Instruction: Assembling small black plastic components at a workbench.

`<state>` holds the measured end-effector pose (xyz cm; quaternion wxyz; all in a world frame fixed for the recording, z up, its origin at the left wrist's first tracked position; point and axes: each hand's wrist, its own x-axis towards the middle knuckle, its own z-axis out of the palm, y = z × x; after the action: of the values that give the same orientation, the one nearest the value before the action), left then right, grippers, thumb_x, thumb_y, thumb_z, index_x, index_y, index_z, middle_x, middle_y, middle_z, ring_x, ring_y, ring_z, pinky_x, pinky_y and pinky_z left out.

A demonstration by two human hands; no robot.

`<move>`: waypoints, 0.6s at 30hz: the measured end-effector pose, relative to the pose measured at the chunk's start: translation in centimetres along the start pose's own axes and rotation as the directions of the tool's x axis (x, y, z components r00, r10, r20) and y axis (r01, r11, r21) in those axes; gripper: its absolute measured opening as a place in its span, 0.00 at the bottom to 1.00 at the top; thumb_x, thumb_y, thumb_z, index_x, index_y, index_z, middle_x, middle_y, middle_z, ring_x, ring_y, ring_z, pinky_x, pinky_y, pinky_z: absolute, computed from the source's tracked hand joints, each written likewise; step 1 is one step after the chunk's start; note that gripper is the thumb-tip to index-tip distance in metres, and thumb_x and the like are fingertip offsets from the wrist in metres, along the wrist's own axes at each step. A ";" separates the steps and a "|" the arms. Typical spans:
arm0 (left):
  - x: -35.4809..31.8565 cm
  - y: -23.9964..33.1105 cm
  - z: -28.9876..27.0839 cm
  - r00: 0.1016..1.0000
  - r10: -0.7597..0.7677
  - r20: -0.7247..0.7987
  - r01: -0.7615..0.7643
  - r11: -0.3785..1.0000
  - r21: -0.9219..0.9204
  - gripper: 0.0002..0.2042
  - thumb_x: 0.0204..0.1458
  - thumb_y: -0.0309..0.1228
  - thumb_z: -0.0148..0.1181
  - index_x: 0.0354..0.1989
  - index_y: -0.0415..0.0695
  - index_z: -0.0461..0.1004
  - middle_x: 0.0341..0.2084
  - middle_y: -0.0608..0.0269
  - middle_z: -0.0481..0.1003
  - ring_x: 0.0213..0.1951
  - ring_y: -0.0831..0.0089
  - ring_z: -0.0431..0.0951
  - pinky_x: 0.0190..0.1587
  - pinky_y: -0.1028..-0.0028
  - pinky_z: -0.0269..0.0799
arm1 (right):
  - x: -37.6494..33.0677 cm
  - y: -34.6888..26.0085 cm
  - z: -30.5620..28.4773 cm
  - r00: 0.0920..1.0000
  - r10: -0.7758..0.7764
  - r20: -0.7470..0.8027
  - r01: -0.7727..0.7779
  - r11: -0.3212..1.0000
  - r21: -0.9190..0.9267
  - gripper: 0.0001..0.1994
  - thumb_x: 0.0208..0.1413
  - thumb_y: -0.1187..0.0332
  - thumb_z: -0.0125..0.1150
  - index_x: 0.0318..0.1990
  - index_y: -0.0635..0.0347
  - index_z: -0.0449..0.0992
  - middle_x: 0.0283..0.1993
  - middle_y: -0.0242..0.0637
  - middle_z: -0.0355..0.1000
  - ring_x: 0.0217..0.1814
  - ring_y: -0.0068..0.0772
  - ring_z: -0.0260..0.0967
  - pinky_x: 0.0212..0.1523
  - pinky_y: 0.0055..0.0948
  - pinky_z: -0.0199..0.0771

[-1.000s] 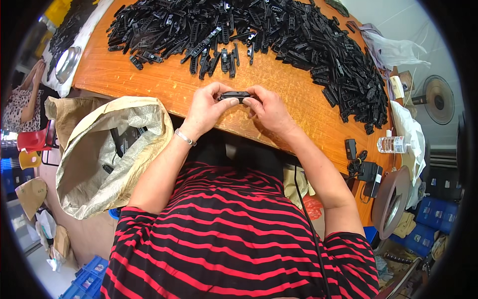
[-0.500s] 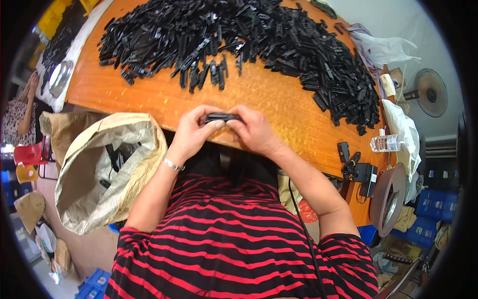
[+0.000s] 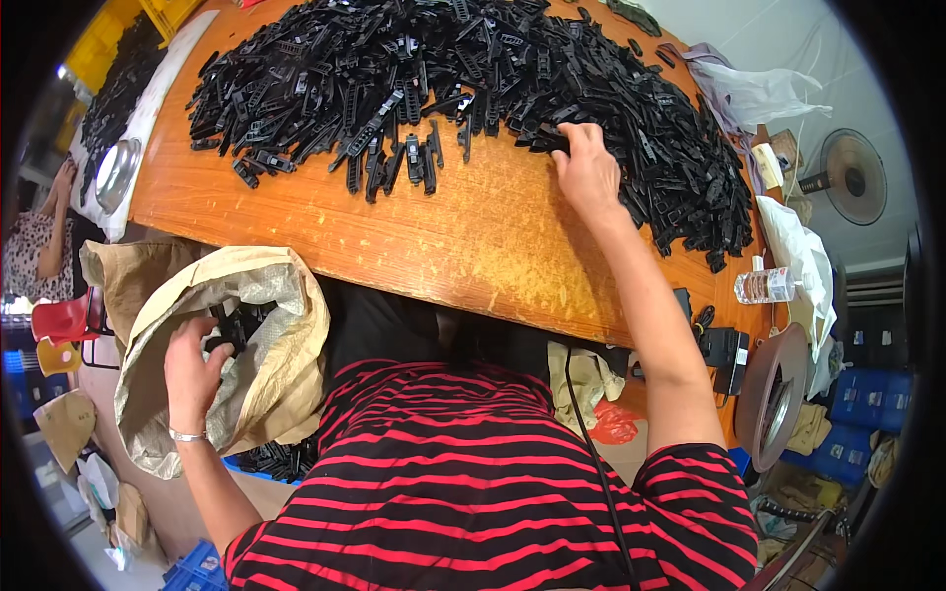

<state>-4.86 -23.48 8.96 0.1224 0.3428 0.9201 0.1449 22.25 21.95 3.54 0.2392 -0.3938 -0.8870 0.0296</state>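
My left hand [image 3: 192, 366] is inside the mouth of a woven sack [image 3: 150, 419], thumb and fingers apart beside black plastic parts [image 3: 235, 330] in it. Whether its fingertips still touch one of them is hard to see. At the near edge of a big heap of narrow black plastic clips [image 3: 394, 74] on the wooden table [image 3: 483, 236], my right hand [image 3: 591, 175] reaches in. Its thumb and index finger are apart, with the fingertips against the clips. A few clips [image 3: 419, 163] lie at the heap's front edge.
A clear bottle [image 3: 765, 286], a black power adapter [image 3: 724, 347] and a round brown basin [image 3: 771, 394] are at the right. A fan [image 3: 853, 177] stands beyond. Below the sack is a blue crate with black parts [image 3: 276, 459]. Another person [image 3: 47, 241] sits far left.
My hands have parted from around a black clip at the table's near edge. The left has moved down-left into the sack, and the right has gone forward to the heap.
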 end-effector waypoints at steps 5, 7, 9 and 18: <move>0.9 3.6 2.5 0.938 0.192 -0.288 -0.231 0.967 -0.108 0.06 0.49 0.24 0.61 0.34 0.37 0.75 0.28 0.56 0.75 0.31 0.62 0.75 0.36 0.70 0.70 | 0.3 1.4 3.0 0.996 -0.067 0.053 0.067 0.998 0.001 0.14 0.51 0.71 0.64 0.46 0.55 0.75 0.44 0.39 0.69 0.39 0.49 0.73 0.37 0.42 0.74; 2.5 7.3 3.4 0.863 0.307 -0.400 -0.398 0.903 -0.165 0.03 0.50 0.22 0.60 0.31 0.37 0.74 0.26 0.58 0.75 0.28 0.67 0.75 0.33 0.74 0.70 | -0.6 0.3 3.2 0.995 -0.098 0.035 0.096 0.994 0.052 0.13 0.51 0.71 0.64 0.45 0.56 0.76 0.42 0.38 0.69 0.38 0.48 0.73 0.37 0.42 0.74; 4.6 10.3 4.6 0.825 0.401 -0.399 -0.505 0.840 -0.200 0.03 0.48 0.22 0.62 0.30 0.40 0.74 0.26 0.57 0.74 0.29 0.63 0.76 0.32 0.70 0.71 | -1.1 -1.0 3.2 0.992 -0.129 0.005 0.127 0.983 0.130 0.10 0.50 0.71 0.65 0.41 0.57 0.77 0.39 0.40 0.70 0.36 0.48 0.72 0.36 0.41 0.73; 13.0 17.6 12.0 0.822 0.440 -0.362 -0.466 0.884 0.016 0.09 0.47 0.33 0.65 0.33 0.44 0.74 0.33 0.59 0.73 0.39 0.59 0.75 0.39 0.63 0.73 | -3.3 -6.1 2.1 0.976 -0.217 0.019 0.186 0.877 0.443 0.11 0.52 0.71 0.63 0.43 0.62 0.76 0.37 0.45 0.76 0.38 0.46 0.75 0.39 0.35 0.74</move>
<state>0.00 0.12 2.38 -0.0715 0.5148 0.8128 0.2629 19.01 15.64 1.84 0.2932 -0.2341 -0.9012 0.2171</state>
